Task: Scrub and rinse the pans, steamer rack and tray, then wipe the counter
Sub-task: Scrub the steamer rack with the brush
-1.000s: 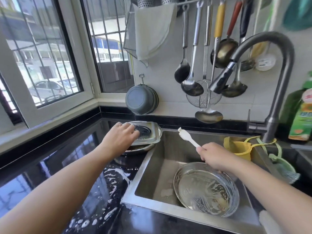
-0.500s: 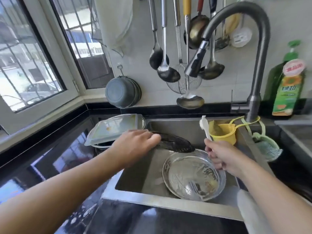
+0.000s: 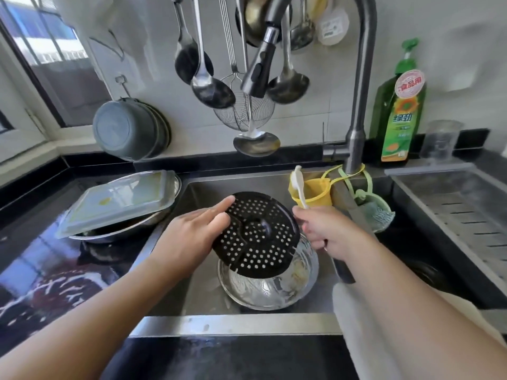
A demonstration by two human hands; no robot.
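On the wet black counter (image 3: 41,270) at the left, a pale rectangular tray (image 3: 118,200) lies tilted across a steel pan (image 3: 120,229). Next, the left hand (image 3: 189,237) grasps the black perforated steamer rack (image 3: 258,237) by its left edge, index finger stretched along the rim, holding it tilted over the sink (image 3: 233,325). A round steel pan (image 3: 269,286) sits below it in the basin. The right hand (image 3: 326,229) is curled around a white brush handle (image 3: 299,187) that points up, just beside the rack's right edge. A green soap bottle (image 3: 400,111) stands at the far right.
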